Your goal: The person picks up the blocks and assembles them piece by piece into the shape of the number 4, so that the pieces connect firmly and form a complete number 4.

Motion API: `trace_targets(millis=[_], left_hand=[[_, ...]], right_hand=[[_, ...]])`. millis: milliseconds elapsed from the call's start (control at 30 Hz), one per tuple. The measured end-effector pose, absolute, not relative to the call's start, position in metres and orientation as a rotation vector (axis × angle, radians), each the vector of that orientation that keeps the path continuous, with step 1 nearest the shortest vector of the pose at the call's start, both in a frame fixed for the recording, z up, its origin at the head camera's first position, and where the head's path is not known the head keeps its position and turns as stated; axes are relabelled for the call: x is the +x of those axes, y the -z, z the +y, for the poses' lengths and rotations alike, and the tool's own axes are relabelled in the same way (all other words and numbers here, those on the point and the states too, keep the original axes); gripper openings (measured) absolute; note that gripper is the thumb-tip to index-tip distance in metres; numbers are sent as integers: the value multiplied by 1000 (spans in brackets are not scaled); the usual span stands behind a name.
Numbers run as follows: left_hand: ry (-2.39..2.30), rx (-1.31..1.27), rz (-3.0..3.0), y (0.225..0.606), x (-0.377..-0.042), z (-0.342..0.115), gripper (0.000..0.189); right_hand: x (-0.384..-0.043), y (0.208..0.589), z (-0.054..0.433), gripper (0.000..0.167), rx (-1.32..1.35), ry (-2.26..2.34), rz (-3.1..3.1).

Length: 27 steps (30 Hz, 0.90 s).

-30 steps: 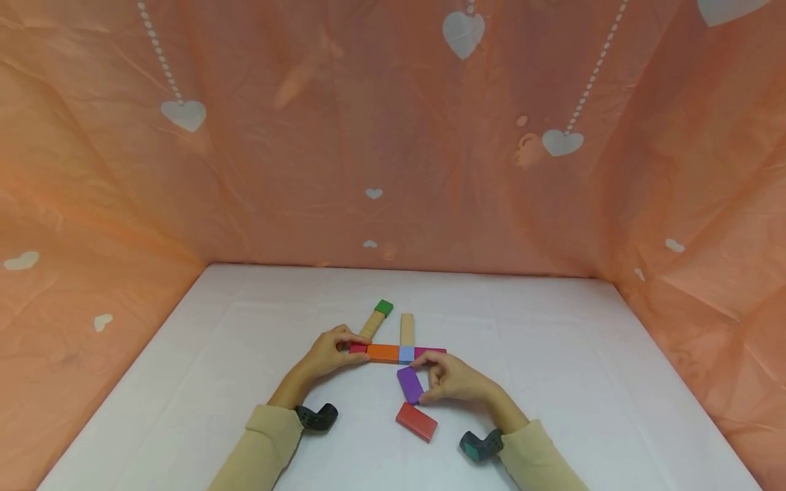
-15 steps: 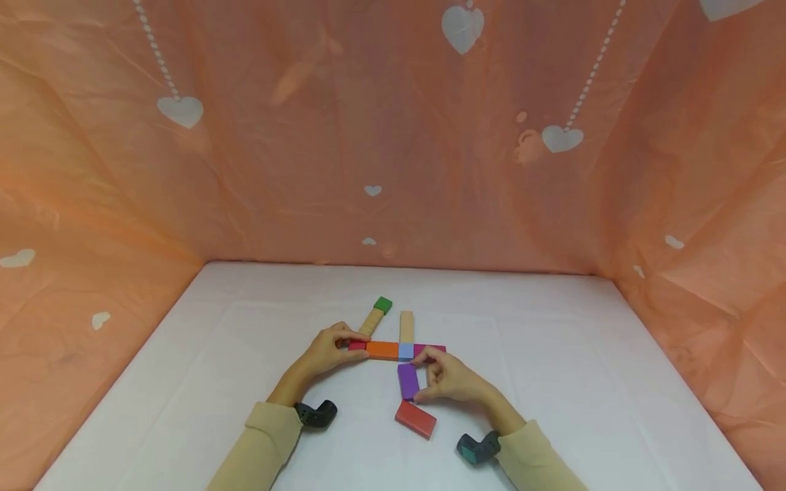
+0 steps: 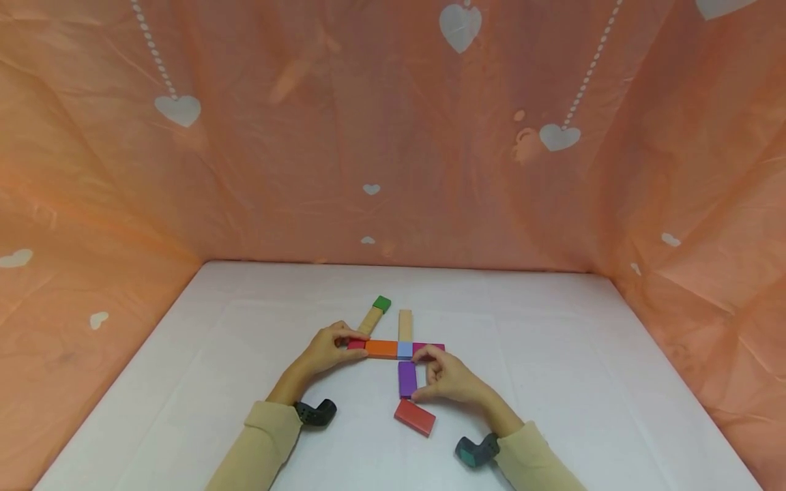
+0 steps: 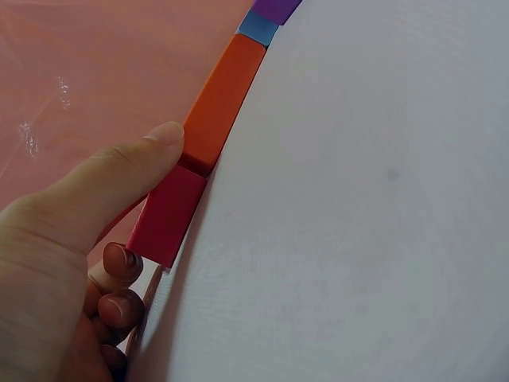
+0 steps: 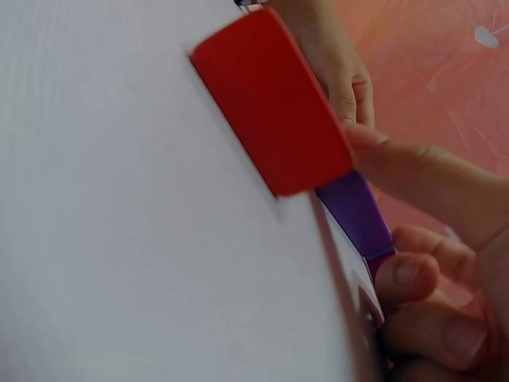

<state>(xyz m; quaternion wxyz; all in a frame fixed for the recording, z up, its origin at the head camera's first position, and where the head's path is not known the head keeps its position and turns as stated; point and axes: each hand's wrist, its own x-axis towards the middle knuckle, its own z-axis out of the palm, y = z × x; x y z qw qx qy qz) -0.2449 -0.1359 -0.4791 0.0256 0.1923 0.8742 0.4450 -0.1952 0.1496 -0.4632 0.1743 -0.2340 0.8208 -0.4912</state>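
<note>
My left hand (image 3: 328, 346) pinches a crimson block (image 4: 169, 213) between thumb and fingers, the thumb at its joint with an orange block (image 3: 382, 349). The orange block runs on to a light blue block (image 3: 404, 350), then a magenta block (image 3: 432, 347), in one row. Just below the light blue block, a purple block (image 3: 407, 379) lies lengthwise toward me. My right hand (image 3: 451, 376) holds it from the right, index finger by its far end and thumb by its near end. Right below it lies a slanted red block (image 3: 414, 417), large in the right wrist view.
Behind the row, one plain wooden block (image 3: 405, 325) stands off the light blue block. A second wooden block (image 3: 370, 320) slants away at the left, with a green block (image 3: 382, 304) at its far end. A white cloth (image 3: 522, 320) covers the table.
My right hand has turned the purple block from a slant to nearly straight, its far end close to the light blue block. The left hand keeps its hold; the red block lies as before.
</note>
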Motion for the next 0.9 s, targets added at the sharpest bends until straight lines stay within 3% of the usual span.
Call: trace_targets(millis=[900], left_hand=[[-1389, 591, 2687, 480, -244, -136, 30]], right_hand=[[-197, 469, 149, 48, -724, 1437, 2311]])
